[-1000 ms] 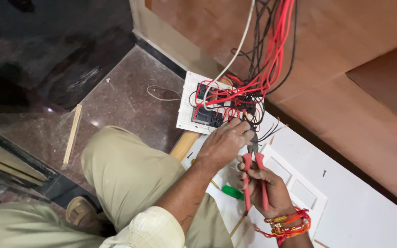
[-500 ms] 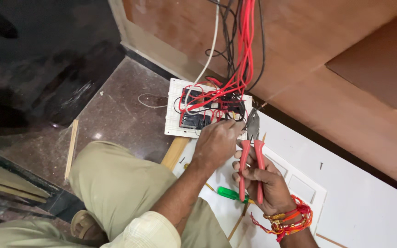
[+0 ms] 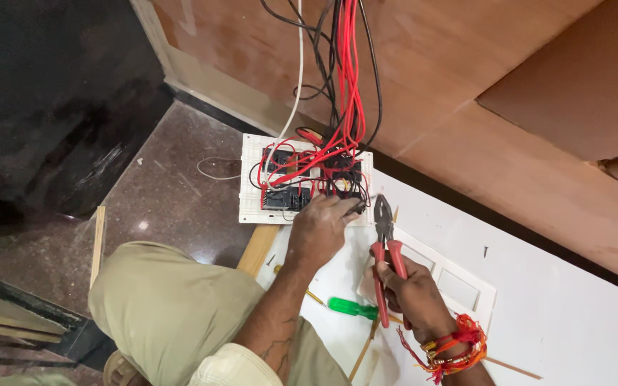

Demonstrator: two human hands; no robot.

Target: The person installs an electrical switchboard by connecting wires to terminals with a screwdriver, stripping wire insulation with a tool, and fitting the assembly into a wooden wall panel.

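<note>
Down on the floor, the left hand (image 3: 320, 229) rests on the lower edge of a white switch plate (image 3: 252, 179), its fingers bunched together around the red wires (image 3: 309, 163) there. Just beside it, the right hand (image 3: 413, 293) is wrapped tight around the red handles of pliers (image 3: 384, 246), whose tip points at the plate. A green screwdriver (image 3: 352, 308) lies near.

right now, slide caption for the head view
Left hand on a wired switch plate, right hand holding red-handled pliers.
</note>
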